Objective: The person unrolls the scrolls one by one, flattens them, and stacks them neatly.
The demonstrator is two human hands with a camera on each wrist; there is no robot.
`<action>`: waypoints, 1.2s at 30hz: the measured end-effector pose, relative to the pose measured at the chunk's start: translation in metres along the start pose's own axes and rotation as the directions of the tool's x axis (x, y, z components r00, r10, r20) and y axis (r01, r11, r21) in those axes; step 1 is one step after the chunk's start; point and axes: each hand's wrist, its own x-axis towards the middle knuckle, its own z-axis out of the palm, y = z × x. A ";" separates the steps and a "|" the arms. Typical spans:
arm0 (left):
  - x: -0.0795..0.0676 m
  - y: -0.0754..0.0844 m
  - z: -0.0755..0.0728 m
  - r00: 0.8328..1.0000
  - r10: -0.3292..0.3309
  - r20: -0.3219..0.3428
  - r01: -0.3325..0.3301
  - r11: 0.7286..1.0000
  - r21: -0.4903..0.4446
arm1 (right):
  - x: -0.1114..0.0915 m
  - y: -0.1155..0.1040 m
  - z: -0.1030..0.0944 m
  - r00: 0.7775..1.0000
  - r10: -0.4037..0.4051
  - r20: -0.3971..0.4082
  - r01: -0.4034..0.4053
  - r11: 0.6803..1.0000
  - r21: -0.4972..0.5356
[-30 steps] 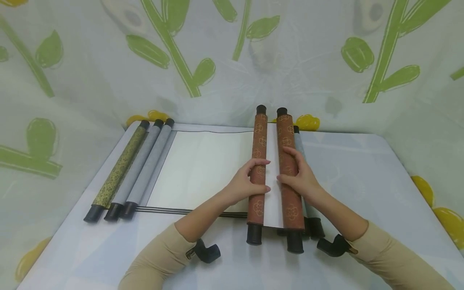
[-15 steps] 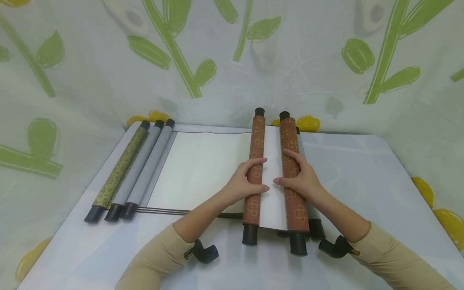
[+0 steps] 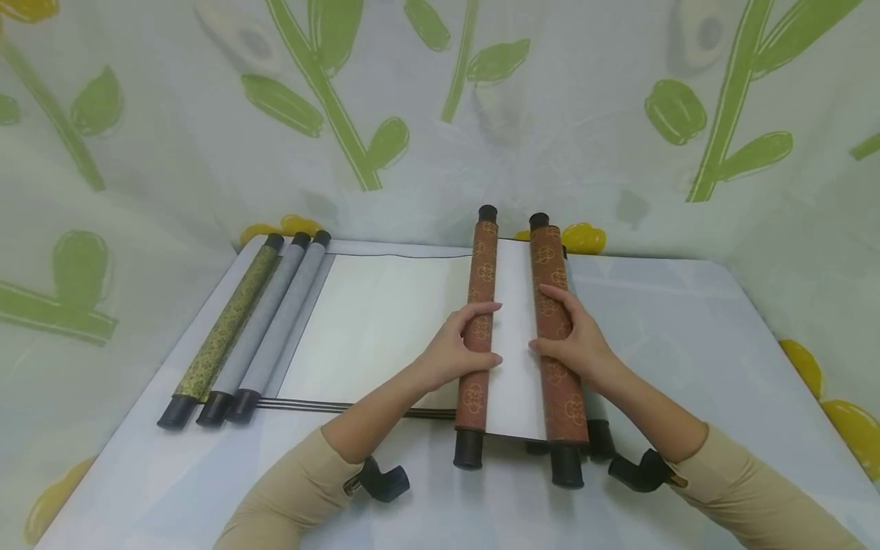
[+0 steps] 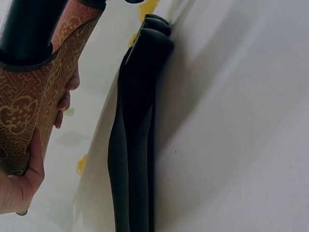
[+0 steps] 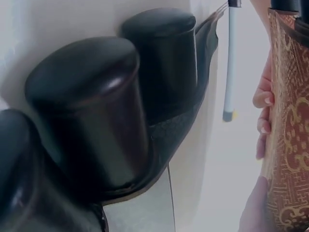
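Observation:
My left hand [image 3: 457,347] grips the left roller [image 3: 474,397] of a red-brown hanging scroll with gold flower patterns and black end knobs. Its thumb and fingers curl over the roller from the left. The right hand [image 3: 577,344] holds the scroll's other roller [image 3: 565,412] from the right. A strip of white backing [image 3: 516,336] spans the gap between the two rollers. Both rollers are raised above the scrolls lying beneath. In the left wrist view, the brown brocade [image 4: 21,113] shows at the left; in the right wrist view, brocade [image 5: 292,130] fills the right edge.
Stacked scrolls lie partly unrolled on the pale table [image 3: 660,367]. Their left rollers are one yellow-green [image 3: 230,325] and two grey [image 3: 292,305], with cream paper [image 3: 385,321] spread rightward. Black knobs [image 3: 600,439] show beneath the right roller. A leaf-patterned cloth [image 3: 577,153] hangs behind.
The two rollers have moved apart, the left one leftward and the right one slightly rightward. The white strip between them is wider. Both hands keep their grip.

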 end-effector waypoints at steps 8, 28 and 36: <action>-0.002 -0.002 -0.003 0.999 -0.035 -0.016 0.035 0.999 0.041 | 0.002 0.000 -0.005 1.000 0.007 0.017 -0.006 1.000 -0.025; 0.001 -0.002 0.000 0.996 -0.055 -0.072 0.058 0.997 0.049 | 0.001 0.000 -0.006 0.999 0.048 -0.024 -0.050 0.996 -0.075; -0.001 -0.003 -0.006 0.994 -0.044 -0.098 0.051 0.997 0.066 | 0.000 0.001 -0.012 0.999 0.049 0.001 -0.048 0.997 -0.067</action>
